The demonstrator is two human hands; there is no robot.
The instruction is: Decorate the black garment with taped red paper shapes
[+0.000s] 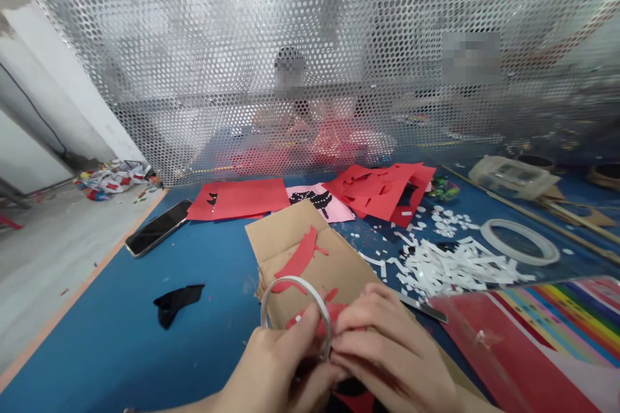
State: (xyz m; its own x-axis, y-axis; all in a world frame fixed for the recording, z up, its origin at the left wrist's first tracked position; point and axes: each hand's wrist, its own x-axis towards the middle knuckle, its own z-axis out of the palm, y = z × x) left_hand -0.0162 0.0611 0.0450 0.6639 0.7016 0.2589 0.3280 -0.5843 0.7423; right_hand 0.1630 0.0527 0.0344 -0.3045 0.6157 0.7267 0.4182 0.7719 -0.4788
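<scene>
A thin white tape ring stands upright in my left hand, whose fingers pinch its lower right side. My right hand touches the left one, its fingers closed together at the ring's edge; whatever small thing lies between its fingertips is hidden. Both hands are over a brown cardboard piece. On the cardboard lies a red paper cutout, with more red pieces partly behind the ring. Red and black paper shows below my fingers.
A phone and black scrap lie left. Red sheets and a perforated metal screen are behind. On the right are white strips, another tape ring, a blade and coloured paper packs. People show behind the screen.
</scene>
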